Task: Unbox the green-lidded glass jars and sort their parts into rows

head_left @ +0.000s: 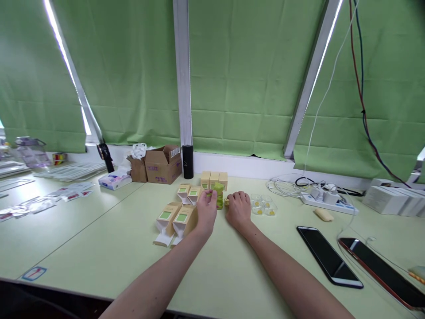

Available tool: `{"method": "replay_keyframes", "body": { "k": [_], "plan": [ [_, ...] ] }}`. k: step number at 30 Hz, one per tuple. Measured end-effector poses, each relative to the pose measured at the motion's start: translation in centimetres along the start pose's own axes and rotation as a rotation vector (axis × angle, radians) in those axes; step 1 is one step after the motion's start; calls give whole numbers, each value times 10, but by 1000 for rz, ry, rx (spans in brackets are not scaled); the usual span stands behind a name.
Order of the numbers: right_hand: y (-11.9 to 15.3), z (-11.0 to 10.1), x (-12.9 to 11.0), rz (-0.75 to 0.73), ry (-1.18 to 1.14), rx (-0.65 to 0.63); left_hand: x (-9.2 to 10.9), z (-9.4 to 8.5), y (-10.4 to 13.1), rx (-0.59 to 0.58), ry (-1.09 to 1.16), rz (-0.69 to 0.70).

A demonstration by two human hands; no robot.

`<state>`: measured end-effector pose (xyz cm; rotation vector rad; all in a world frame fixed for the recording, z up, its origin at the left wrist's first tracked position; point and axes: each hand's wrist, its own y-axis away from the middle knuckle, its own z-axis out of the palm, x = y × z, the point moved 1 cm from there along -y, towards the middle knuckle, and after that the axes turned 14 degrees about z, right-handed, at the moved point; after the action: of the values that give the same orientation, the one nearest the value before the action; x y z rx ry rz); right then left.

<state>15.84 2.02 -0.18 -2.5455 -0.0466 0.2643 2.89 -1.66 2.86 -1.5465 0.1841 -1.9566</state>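
My left hand [206, 212] is closed at the left edge of a small green item [218, 190], its fingertips pinched there. Just right of it, my right hand [238, 209] has curled fingers around a small yellowish piece [226, 202] that is mostly hidden. Open cream boxes with green labels [182, 218] stand left of my left hand, flaps hanging toward me. Behind the hands are more small cream boxes [214, 178]. Clear round cups with yellow bits inside [263, 204] sit right of my right hand.
Two phones [329, 255] [381, 270] lie at the right, near a power strip [328, 203] with cables. Cardboard boxes [163, 165], a black cylinder [187, 162] and a tissue pack [114, 180] stand at the back left. Plastic packets [71, 191] lie far left.
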Motion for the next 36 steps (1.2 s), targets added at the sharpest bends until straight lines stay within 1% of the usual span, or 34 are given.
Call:
{"method": "replay_keyframes", "body": {
  "k": [3,6,8,11,14,16,20,23,26,28,30,31,33,35,36],
  "plan": [
    [7,-8,0,-66,-31,20,2,1,2,-67,203,-146],
    [19,-21,4,-176,-36,14,4,1,4,-116,364,-268],
    [30,-32,9,-239,-49,-6,5,1,4,-134,438,-305],
    [50,-47,18,-327,-76,-87,3,2,4,-147,501,-335],
    [70,-56,25,-320,-117,-191,1,3,4,-159,491,-350],
    [78,-59,28,-287,-161,-256,-1,4,5,-157,476,-350],
    [82,-60,30,-212,-241,-327,-2,5,6,-137,455,-359],
    [80,-61,31,-199,-252,-356,2,5,2,-131,405,-341],
    [80,-62,31,-218,-252,-356,11,1,-11,-122,264,-275],
    [81,-63,32,-224,-247,-358,19,-4,-24,-109,61,-143],
    [81,-63,31,-221,-243,-363,26,-11,-39,-122,-207,56],
    [81,-63,31,-219,-241,-367,30,-15,-45,-153,-343,140],
    [81,-63,31,-218,-241,-370,34,-25,-56,-235,-597,259],
    [80,-63,30,-217,-243,-367,37,-33,-62,-352,-822,382],
    [80,-63,30,-218,-243,-365,36,-36,-63,-429,-925,424]
  ]
}}
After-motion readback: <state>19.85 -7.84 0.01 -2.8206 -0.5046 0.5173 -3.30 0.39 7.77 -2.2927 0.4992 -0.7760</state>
